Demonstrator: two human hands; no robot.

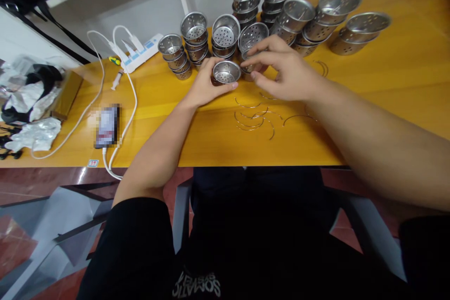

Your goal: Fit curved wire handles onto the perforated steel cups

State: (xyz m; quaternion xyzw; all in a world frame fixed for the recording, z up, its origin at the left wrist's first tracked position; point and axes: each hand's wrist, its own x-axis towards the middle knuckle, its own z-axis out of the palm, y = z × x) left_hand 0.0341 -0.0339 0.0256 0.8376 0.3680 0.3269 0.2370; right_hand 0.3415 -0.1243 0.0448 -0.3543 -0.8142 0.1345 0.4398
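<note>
My left hand (209, 83) is wrapped round a small perforated metal cup (227, 73), thumb along its near side and fingers behind. The cup stands upright, its mouth facing up. Just to the right, my right hand (281, 68) reaches in with its fingers bent and apart from the thumb, and I see nothing between them. Behind those fingers, another perforated metal cup (253, 36) is partly hidden. Several thin curved wires (250, 126) lie loose on the tabletop, nearer to me than the hands.
Stacks of perforated cups (194, 28) line the back of the yellow table (207, 140). Towards the left are a white power strip (142, 54) with cables, a syringe (116, 79), a plugged-in phone (107, 126) and plastic bags (33, 133). Chair armrests (183, 211) flank me.
</note>
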